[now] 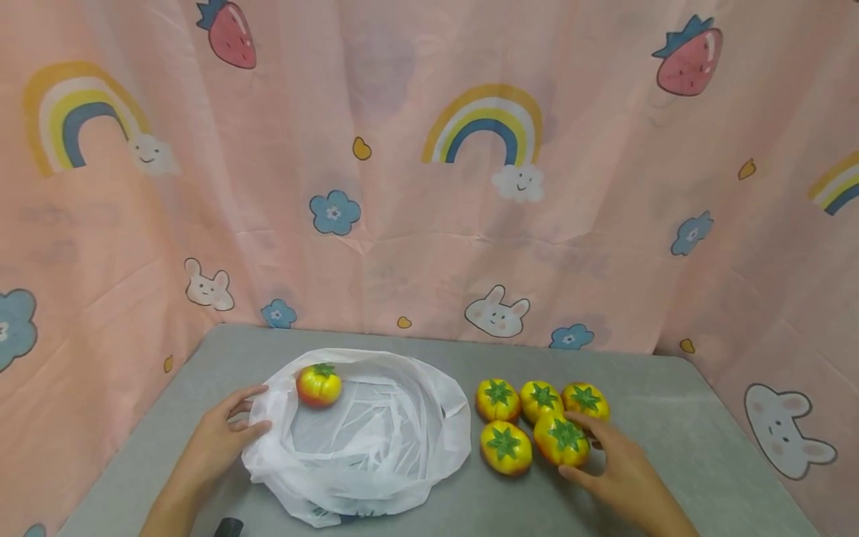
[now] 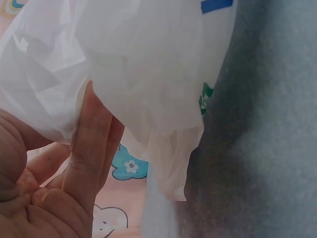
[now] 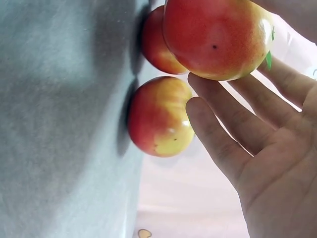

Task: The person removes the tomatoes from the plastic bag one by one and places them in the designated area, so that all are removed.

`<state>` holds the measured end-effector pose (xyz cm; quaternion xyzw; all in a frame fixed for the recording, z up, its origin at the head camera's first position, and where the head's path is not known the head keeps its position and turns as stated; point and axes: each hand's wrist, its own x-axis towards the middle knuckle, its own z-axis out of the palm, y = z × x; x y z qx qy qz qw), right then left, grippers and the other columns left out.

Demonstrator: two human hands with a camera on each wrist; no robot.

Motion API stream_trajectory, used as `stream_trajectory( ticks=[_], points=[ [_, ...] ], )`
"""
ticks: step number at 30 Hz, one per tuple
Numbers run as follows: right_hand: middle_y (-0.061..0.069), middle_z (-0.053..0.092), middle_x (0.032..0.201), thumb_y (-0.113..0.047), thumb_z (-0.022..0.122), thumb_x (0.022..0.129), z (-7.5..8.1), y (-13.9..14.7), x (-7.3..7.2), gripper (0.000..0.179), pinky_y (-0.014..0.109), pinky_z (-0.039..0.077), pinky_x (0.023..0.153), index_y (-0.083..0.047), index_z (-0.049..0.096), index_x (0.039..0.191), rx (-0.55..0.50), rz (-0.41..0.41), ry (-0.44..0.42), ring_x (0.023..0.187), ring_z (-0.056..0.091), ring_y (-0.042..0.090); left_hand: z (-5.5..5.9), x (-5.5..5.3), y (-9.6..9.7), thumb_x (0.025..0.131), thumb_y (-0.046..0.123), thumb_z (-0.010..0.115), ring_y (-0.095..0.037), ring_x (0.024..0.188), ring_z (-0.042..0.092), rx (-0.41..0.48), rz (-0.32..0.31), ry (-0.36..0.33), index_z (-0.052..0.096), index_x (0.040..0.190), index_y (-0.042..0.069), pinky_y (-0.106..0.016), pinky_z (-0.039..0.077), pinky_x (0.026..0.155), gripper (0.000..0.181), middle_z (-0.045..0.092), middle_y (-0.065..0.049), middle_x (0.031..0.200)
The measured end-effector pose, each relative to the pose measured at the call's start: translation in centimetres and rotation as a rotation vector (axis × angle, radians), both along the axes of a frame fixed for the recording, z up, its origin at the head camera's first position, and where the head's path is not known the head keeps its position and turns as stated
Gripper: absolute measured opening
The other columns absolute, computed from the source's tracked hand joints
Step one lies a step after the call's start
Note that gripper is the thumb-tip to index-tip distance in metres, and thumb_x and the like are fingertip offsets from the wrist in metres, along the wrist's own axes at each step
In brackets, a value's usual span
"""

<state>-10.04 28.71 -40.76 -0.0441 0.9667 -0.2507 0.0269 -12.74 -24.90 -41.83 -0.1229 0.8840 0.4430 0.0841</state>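
A white plastic bag lies on the table with its mouth spread wide. One yellow-red persimmon with a green leafy top sits inside at the far left. My left hand holds the bag's left rim between thumb and fingers; the left wrist view shows the film passing over the fingers. On the right, my right hand grips a persimmon between thumb and fingertips. In the right wrist view this persimmon appears raised above the table, its red underside showing.
Several more persimmons stand close together right of the bag, among them one in front and one at the far right. A small black object lies at the near edge. A pink printed curtain hangs behind the grey table.
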Motion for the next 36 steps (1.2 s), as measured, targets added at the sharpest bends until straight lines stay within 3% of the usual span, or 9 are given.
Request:
stream_trajectory(
  ticks=[17, 28, 36],
  points=[
    [0.015, 0.055, 0.142, -0.037, 0.09, 0.068, -1.5, 0.3, -0.7, 0.081, 0.053, 0.055, 0.094, -0.014, 0.053, 0.137, -0.051, -0.046, -0.131, 0.118, 0.06, 0.033, -0.2, -0.1, 0.1, 0.092, 0.028, 0.072, -0.049, 0.129, 0.051, 0.022, 0.028, -0.017, 0.037, 0.152, 0.015, -0.051, 0.056, 0.096, 0.071, 0.041, -0.03, 0.147],
    [0.015, 0.053, 0.143, -0.037, 0.091, 0.067, -2.1, 0.5, -0.9, 0.083, 0.053, 0.055, 0.097, -0.015, 0.052, 0.138, -0.088, -0.042, -0.138, 0.122, 0.058, 0.034, 0.0, 0.0, 0.2, 0.092, 0.029, 0.072, -0.049, 0.128, 0.051, 0.032, 0.031, -0.013, 0.037, 0.153, 0.015, -0.051, 0.056, 0.096, 0.072, 0.04, -0.03, 0.147],
    [0.016, 0.052, 0.144, -0.042, 0.09, 0.067, -2.1, 0.8, -0.7, 0.087, 0.052, 0.056, 0.093, -0.015, 0.05, 0.14, -0.081, -0.032, -0.135, 0.116, 0.06, 0.031, -0.3, -0.2, 0.1, 0.092, 0.03, 0.072, -0.049, 0.128, 0.051, 0.028, 0.035, -0.016, 0.037, 0.153, 0.015, -0.052, 0.055, 0.097, 0.072, 0.04, -0.03, 0.147]
  ],
)
